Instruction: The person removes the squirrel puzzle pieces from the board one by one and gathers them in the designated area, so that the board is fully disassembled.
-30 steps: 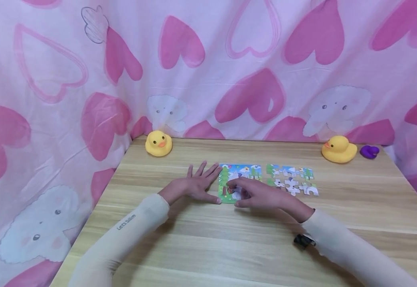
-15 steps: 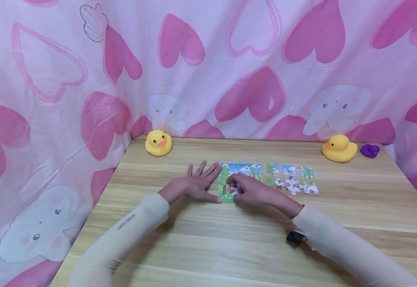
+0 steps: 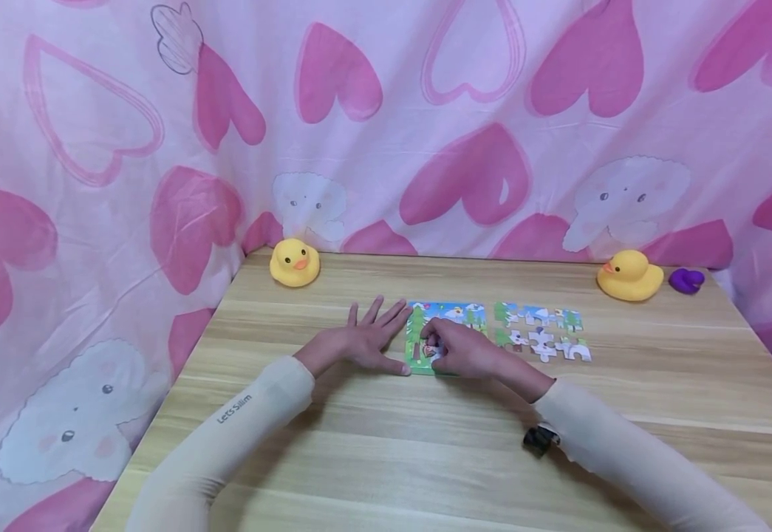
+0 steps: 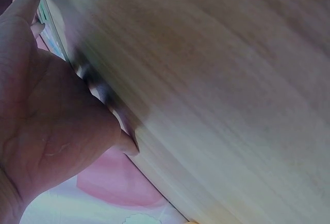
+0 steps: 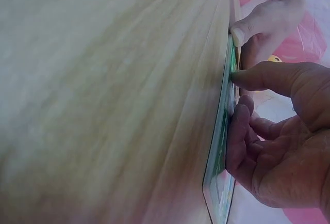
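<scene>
A small flat jigsaw puzzle board (image 3: 419, 325), printed with green trees and blue sky, lies on the table. My left hand (image 3: 372, 343) is spread flat at its left edge, fingertips by the upper corner and thumb at the lower corner. Over the board's middle, my right hand (image 3: 468, 349) has its fingers bent down, and in the right wrist view its thumb (image 5: 258, 77) and curled fingertips are right at the board's surface. The hand covers much of the picture, and I cannot tell whether a piece is between thumb and fingers. Several loose puzzle pieces (image 3: 541, 341) lie in two rows to the right.
Yellow rubber ducks sit at the back left (image 3: 295, 263) and back right (image 3: 630, 275), with a small purple duck (image 3: 686, 281) beside the right one. A pink heart-patterned curtain (image 3: 359, 162) hangs behind the wooden table (image 3: 359, 458).
My right hand has lowered onto the board, its fingers drawing closer to the thumb, and the right forearm has shifted a little left. The left hand has stayed in place.
</scene>
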Tool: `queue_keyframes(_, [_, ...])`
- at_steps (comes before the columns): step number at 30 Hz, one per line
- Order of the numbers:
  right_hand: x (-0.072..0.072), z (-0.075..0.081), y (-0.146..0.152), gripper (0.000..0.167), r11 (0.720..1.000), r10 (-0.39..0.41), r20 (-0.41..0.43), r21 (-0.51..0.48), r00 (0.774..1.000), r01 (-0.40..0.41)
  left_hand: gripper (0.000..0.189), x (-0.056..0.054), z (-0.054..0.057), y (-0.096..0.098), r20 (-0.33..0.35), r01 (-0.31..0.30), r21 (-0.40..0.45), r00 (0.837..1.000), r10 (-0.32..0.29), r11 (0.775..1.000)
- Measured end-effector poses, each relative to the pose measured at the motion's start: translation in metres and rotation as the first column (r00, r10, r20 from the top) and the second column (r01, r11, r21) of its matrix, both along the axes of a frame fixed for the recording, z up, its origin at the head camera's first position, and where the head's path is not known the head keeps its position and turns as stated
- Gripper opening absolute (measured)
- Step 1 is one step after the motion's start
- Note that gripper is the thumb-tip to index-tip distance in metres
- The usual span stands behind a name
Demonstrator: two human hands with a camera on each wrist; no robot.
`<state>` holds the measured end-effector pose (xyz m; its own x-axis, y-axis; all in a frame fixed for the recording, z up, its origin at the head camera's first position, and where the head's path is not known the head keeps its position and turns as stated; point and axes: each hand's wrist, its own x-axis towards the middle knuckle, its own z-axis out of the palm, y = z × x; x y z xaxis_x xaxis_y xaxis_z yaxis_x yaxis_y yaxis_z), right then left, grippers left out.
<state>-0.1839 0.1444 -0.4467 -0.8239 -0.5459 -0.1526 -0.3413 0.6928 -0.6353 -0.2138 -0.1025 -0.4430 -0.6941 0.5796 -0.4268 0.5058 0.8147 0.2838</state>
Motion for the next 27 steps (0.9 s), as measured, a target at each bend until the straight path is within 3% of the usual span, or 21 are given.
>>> queue_keyframes(10, [-0.0016, -0.0026, 0.0005, 0.059, 0.999, -0.029, 0.031, -0.019, 0.999, 0.03, 0.117, -0.0002, 0.0007, 0.0009, -0.005, 0.0, -0.005, 1.0, 0.0, 1.0])
queue_keyframes(27, [-0.0018, -0.0006, -0.0026, 0.058, 1.0, -0.007, -0.032, -0.001, 0.999, 0.007, 0.119, -0.0015, -0.0016, 0.0001, 0.002, -0.006, -0.003, 1.0, 0.006, 1.0])
